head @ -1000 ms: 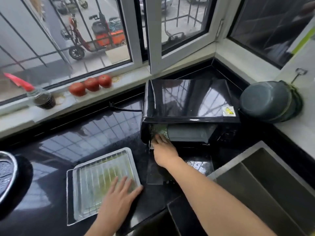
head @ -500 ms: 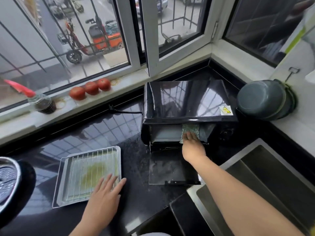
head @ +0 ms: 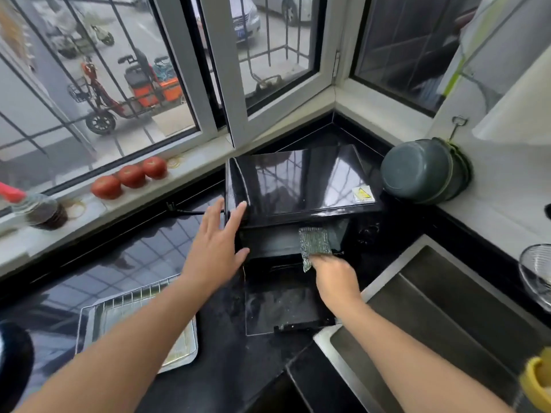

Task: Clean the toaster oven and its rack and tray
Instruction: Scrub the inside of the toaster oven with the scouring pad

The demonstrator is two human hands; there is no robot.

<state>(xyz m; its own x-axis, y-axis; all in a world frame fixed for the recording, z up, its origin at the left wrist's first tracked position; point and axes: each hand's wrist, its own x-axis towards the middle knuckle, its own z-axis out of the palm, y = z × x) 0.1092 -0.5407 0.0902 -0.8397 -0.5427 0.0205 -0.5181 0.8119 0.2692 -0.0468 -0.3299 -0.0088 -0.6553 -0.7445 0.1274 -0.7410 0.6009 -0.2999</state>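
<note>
The glossy black toaster oven (head: 301, 186) bears a yellow warning sticker (head: 362, 194) near its top's right front corner, a green speckled scouring pad (head: 314, 244) lies at its mouth, three red tomatoes (head: 129, 176) line the pale windowsill (head: 190, 162), and the silver rack (head: 134, 305) sits on the black countertop (head: 125, 248).

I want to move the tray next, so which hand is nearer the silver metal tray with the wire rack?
Left. The left hand reaches at the black toaster oven, above the silver metal tray; the right hand is farther right, at the oven opening.
</note>
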